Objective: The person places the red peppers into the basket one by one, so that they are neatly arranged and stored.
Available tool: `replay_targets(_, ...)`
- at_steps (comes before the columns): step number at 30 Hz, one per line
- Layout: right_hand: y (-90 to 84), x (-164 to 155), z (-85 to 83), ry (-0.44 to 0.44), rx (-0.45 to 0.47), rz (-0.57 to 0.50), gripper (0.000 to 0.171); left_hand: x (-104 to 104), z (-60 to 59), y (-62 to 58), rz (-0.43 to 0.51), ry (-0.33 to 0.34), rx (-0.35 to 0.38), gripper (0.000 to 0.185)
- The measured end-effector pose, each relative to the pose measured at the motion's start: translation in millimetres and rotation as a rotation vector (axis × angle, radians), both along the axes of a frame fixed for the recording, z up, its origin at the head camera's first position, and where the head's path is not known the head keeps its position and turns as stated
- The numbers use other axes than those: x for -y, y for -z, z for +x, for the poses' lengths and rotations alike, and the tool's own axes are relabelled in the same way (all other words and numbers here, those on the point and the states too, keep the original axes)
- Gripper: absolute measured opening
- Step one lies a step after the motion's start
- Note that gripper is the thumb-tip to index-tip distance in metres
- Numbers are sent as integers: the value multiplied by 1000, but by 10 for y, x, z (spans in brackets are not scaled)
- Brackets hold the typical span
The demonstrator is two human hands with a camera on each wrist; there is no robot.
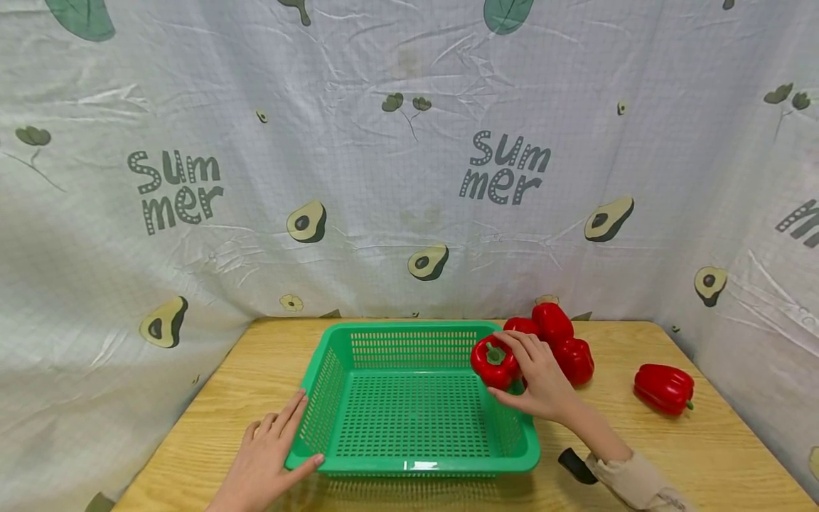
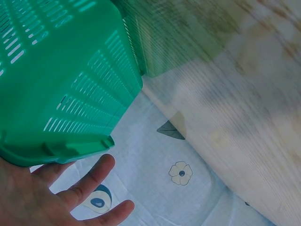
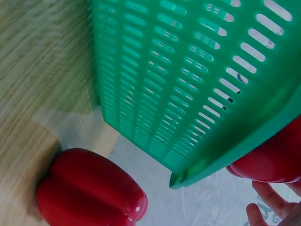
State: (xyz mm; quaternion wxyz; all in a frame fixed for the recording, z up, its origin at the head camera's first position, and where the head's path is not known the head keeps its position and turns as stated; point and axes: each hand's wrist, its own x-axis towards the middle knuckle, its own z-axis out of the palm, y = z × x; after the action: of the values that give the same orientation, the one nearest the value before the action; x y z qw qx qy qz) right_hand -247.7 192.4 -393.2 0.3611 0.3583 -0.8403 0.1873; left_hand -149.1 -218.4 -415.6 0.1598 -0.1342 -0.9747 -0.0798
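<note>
1. The right hand grips a red pepper, fingers curled over its top and thumb under it, holding it above the right rim of the green basket (the green stem faces the camera).
2. The left hand lies with fingers spread and straight, its palm on the bench, its thumb touching the basket's near left corner; it clasps nothing.
3. In the left wrist view, the basket's corner sits just above the fingers.
4. The basket stands in the middle of the bench, its slotted floor bare.
5. Three more red peppers cluster just behind the right hand, beside the basket's far right corner.
6. A single pepper lies on its side well apart to the right.
7. A cloth printed with avocados hangs behind the bench.
</note>
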Motion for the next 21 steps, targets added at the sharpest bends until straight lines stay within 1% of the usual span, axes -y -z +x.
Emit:
replay_targets(6, 6, 60, -46, -7, 31, -1, 78, 2, -20, 11, 1, -1, 9, 81)
replay_targets(14, 36, 127, -71, -17, 56, 18, 78, 9, 6, -11, 4, -8, 31, 81)
replay_targets(21, 105, 166, -128, 7, 75, 61, 79, 2, 15, -17, -10, 0, -1, 81)
